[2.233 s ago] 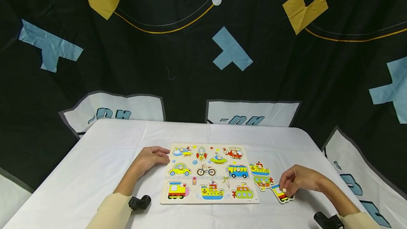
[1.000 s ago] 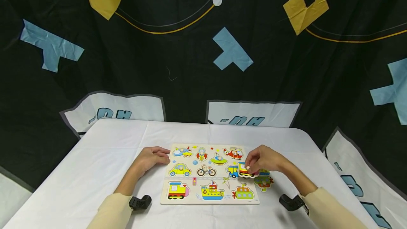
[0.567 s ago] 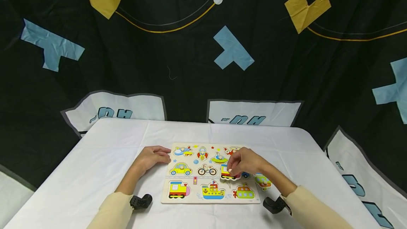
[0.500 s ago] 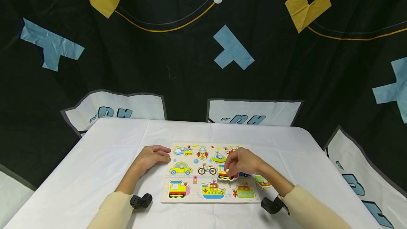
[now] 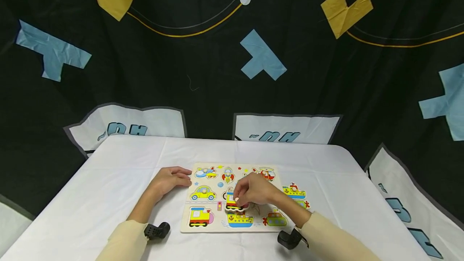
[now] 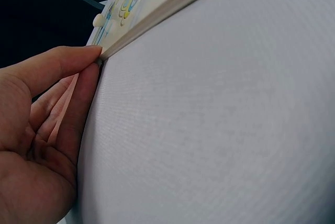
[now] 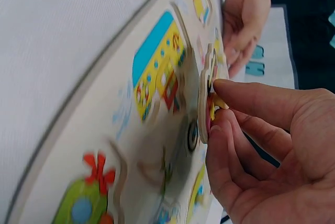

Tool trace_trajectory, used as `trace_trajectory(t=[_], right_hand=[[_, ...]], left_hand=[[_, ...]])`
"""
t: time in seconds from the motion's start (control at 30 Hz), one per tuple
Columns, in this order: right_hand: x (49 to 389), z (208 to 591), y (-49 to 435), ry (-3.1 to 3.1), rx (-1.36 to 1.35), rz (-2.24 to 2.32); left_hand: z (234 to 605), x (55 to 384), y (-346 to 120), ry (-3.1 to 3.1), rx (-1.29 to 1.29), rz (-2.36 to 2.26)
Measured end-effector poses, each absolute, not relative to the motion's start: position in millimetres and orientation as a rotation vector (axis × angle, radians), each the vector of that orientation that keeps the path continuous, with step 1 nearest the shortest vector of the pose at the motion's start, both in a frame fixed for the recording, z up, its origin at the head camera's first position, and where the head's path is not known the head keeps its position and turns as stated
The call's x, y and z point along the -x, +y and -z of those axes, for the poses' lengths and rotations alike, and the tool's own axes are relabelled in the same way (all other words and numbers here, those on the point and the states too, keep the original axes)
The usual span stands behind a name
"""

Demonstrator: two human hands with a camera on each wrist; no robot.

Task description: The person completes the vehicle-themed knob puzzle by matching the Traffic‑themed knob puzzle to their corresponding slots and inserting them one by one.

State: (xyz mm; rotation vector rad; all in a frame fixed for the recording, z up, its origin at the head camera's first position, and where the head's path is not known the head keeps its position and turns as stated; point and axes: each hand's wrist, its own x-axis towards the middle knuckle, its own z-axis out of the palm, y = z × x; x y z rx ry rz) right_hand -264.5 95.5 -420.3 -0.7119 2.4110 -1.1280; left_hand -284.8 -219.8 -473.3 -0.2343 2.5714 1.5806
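My right hand [image 5: 255,188] pinches the small knob of a wooden train puzzle piece [image 5: 230,201]. In the right wrist view the train piece [image 7: 205,103] is edge-on, held just above the puzzle board [image 7: 78,109]. From the head view it overlaps the bicycle and the top of the printed ship [image 5: 240,222]. The board's matching train picture [image 5: 199,216] lies at its front left corner. My left hand [image 5: 168,180] lies at the board's left edge; in the left wrist view its fingertips [image 6: 93,51] touch the board's edge [image 6: 157,22].
A ship piece [image 5: 294,191] and a submarine piece [image 5: 303,204] lie right of the board, the submarine partly hidden by my right arm. Knobbed pieces such as the car [image 5: 203,192] sit in the board. White cloth [image 5: 127,164] covers the table before a dark curtain [image 5: 203,79].
The right hand picked the train piece off the cloth right of the board and carried it left over the board, past the bus to the bicycle. The left hand stays at the edge.
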Motion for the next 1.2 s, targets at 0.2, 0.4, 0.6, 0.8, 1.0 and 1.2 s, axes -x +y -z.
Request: trace_trajectory(t=[0.2,0.4,0.6,0.8,1.0,1.2], right_hand=[[258,424,74,2.401,0.717,1.120],[252,426,54,2.368,0.719,1.128],[248,426,37,2.330,0.745,1.149],[244,428,21,2.316,0.773,1.156],[243,431,7,2.351,0.829,1.120],[240,432,2,2.382,0.822,1.092]], left_hand=[[472,285,-219,2.553,0.252,-1.591],[472,286,-218,2.549,0.244,-1.598],[473,287,-219,2.556,0.223,-1.599],[472,285,-222,2.557,0.209,-1.584],[470,285,-223,2.562,0.169,-1.584],[472,286,-222,2.557,0.191,-1.582]])
